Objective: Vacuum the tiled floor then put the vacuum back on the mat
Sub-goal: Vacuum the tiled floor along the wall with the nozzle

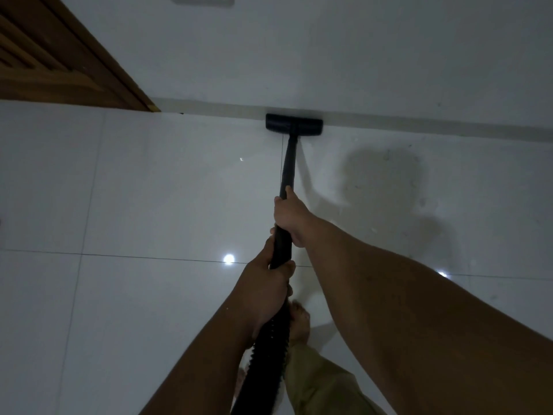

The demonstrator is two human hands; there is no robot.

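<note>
Right hand (pixel 290 218) is wrapped around the black wand (pixel 288 172) further down, and the left hand (pixel 264 290) is closed on the upper end right where the ribbed hose (pixel 266 357) joins, so both are gripping the vacuum tube. Floor head (pixel 294 124) sits flat on the tiled floor (pixel 149 190) and is pushed up against the pale skirting (pixel 419 124) at the foot of the wall (pixel 329 55), just right of the wooden door frame (pixel 98 64). So I'd say we're mid-vacuuming, doing the edge pass. Next move probably calls for pulling the head back or sliding it sideways along the skirting. Mat isn't in view, neither is the vacuum body. Tiles are big, glossy and whitish with thin dark grout lines, throwing back little light spots. Wand is a smooth rigid tube, hose is corrugated and bendy, head is a flat wide bar. Bare foot (pixel 299 322) and an olive trouser leg (pixel 323 381) show below the hands
</note>
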